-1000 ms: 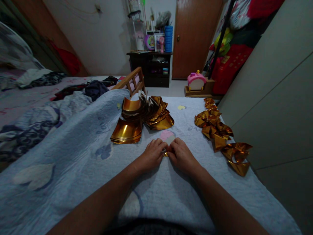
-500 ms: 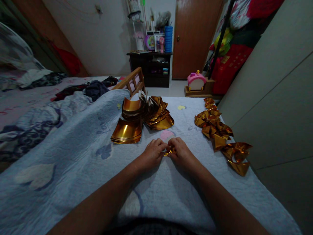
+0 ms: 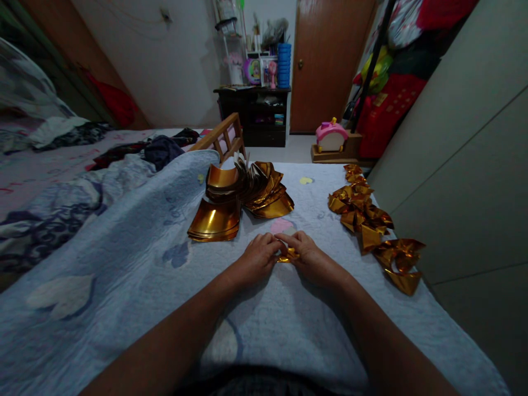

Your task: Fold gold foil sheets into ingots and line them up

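Note:
Between my hands, low over the bed, is a small piece of folded gold foil paper (image 3: pixel 287 257). My left hand (image 3: pixel 260 254) pinches its left side, fingers curled. My right hand (image 3: pixel 311 256) grips the right side, with the index finger stretched across the top towards my left fingers. Part of the foil is hidden behind the fingers. Beyond my left hand lies a fanned stack of gold foil sheets (image 3: pixel 216 217), with more sheets (image 3: pixel 270 201) spread to its right. A row of folded gold foil pieces (image 3: pixel 363 217) runs along the bed's right side.
A pale blue quilt (image 3: pixel 272 330) covers the bed under my hands. At the bed's far left corner stands a wooden rail (image 3: pixel 225 137). Close on the right rises a pale cabinet (image 3: pixel 466 181). Behind are a dark shelf unit (image 3: pixel 251 118) and a pink toy (image 3: pixel 331 137).
My right index finger has stretched out leftwards over the foil, and the right hand has shifted slightly right. More of the gold foil shows between my hands. My left hand stays put.

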`<state>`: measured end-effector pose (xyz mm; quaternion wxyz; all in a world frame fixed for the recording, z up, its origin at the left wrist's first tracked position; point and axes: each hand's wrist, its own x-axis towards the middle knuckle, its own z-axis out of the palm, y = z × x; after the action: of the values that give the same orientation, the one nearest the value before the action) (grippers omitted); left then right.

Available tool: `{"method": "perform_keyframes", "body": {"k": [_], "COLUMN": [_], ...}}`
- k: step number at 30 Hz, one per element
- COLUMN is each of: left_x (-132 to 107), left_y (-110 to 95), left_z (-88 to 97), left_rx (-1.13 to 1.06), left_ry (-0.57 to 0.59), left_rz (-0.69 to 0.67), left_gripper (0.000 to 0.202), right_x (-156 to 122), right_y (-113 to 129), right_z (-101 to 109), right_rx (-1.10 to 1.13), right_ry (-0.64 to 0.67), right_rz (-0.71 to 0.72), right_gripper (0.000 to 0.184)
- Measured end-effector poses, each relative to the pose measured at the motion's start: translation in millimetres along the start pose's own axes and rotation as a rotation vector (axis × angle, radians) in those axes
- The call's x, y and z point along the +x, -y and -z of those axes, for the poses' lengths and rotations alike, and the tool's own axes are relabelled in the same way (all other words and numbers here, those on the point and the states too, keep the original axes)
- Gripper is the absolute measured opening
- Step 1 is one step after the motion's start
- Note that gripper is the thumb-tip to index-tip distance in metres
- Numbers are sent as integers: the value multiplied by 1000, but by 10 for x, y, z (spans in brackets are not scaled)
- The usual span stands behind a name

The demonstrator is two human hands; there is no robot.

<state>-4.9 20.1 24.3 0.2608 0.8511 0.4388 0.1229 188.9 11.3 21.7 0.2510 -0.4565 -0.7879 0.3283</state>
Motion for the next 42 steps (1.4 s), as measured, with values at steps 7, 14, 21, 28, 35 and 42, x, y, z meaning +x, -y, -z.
{"method": "perform_keyframes", "body": {"k": [7, 14, 21, 28, 35, 42], "left_x": [-17, -46, -19, -1, 3, 49], "left_y": [-15, -56, 0, 3, -10, 72], "left_z": [15, 33, -18, -17, -20, -96], "left_rx": [28, 35, 5, -17, 8, 202], "left_ry": [8, -18, -61, -99, -139, -248], "left_rz": [-6, -21, -58, -63, -110, -270], "left_gripper": [25, 19, 18, 15, 11, 16], "right_x": [-63, -33, -22, -30, -47, -54], "right_y": [-34, -137, -173, -167, -153, -47], "right_z": [51, 80, 104, 112, 77, 100], "right_rx": [56, 91, -118, -164, -243, -233], "right_ry": [15, -239, -274, -191, -128, -104], "right_rz": [34, -64, -80, -63, -18, -30], "right_gripper": [66, 32, 21, 16, 18, 16]}}
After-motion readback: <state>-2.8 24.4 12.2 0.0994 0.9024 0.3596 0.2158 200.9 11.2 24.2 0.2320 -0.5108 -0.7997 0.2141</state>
